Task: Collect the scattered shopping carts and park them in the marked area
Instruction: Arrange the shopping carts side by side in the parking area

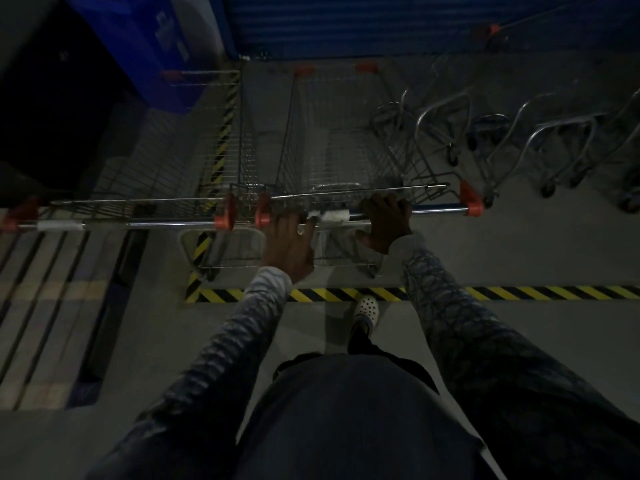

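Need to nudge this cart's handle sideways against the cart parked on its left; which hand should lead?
Probably the left hand: it grips the handle bar beside the neighbouring cart; the right hand sits further along.

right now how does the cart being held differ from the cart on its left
Both the left hand and the right hand grip the held cart by its handle; nobody touches the left cart. The held cart sits inside the striped floor tape; the left cart lies mostly outside. Both are wire carts with orange handle caps.
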### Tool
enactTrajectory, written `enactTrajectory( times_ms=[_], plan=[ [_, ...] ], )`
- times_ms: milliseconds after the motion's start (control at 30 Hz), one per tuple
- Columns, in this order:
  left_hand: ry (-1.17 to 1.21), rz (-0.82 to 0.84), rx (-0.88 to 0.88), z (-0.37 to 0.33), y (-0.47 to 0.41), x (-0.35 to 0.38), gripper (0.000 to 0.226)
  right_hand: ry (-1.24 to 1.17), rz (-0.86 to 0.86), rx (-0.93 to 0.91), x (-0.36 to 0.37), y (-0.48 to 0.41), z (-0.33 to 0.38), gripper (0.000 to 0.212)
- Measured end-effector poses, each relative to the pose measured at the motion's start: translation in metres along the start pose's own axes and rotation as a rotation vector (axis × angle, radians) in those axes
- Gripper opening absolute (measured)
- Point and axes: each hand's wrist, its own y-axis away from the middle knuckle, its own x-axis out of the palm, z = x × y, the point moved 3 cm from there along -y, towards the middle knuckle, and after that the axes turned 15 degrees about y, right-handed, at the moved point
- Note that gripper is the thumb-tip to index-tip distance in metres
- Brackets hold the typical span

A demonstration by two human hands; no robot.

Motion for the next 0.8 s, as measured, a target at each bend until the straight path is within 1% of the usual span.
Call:
enactTrajectory(
  times_ms=[67, 167, 267, 333, 400, 467, 500, 600, 700, 733, 800],
  plan=[
    [0.072, -0.028, 0.013, -0.013, -0.004, -0.002, 0.081, 0.004, 0.022, -0.006, 0.001, -0.001, 0.000, 0.071],
    [0.014, -0.047, -0.036, 0.002, -0.014, -0.012, 0.089, 0.024, 0.005, -0.016, 0.001, -0.002, -0.001, 0.072],
    [-0.047, -0.021, -0.101, 0.034, -0.026, -0.025, 0.079, 0.032, -0.020, -0.025, 0.004, -0.002, -0.001, 0.070],
    [-0.078, 0.047, -0.166, 0.056, -0.032, -0.032, 0.076, 0.025, -0.051, -0.020, 0.004, -0.002, -0.001, 0.069],
    [-0.116, 0.146, -0.233, 0.076, -0.034, -0.035, 0.080, 0.017, -0.058, -0.013, 0.002, -0.002, -0.001, 0.069],
    [-0.140, 0.231, -0.251, 0.089, -0.034, -0.034, 0.083, 0.017, -0.026, -0.017, 0.002, -0.001, 0.000, 0.069],
    [-0.151, 0.260, -0.245, 0.092, -0.033, -0.032, 0.081, 0.017, -0.020, -0.021, 0.002, -0.001, 0.000, 0.069],
    [-0.230, 0.283, -0.226, 0.091, -0.033, -0.030, 0.068, 0.021, -0.008, -0.027, 0.006, -0.002, -0.003, 0.067],
    [-0.246, 0.272, -0.221, 0.091, -0.031, -0.028, 0.068, -0.021, 0.002, -0.029, 0.008, -0.002, -0.008, 0.063],
    [-0.235, 0.262, -0.209, 0.091, -0.030, -0.028, 0.068, -0.044, -0.029, -0.009, 0.009, 0.000, -0.011, 0.061],
    [-0.210, 0.235, -0.190, 0.092, -0.030, -0.029, 0.070, -0.061, -0.178, 0.100, 0.008, 0.007, -0.021, 0.060]
  ],
)
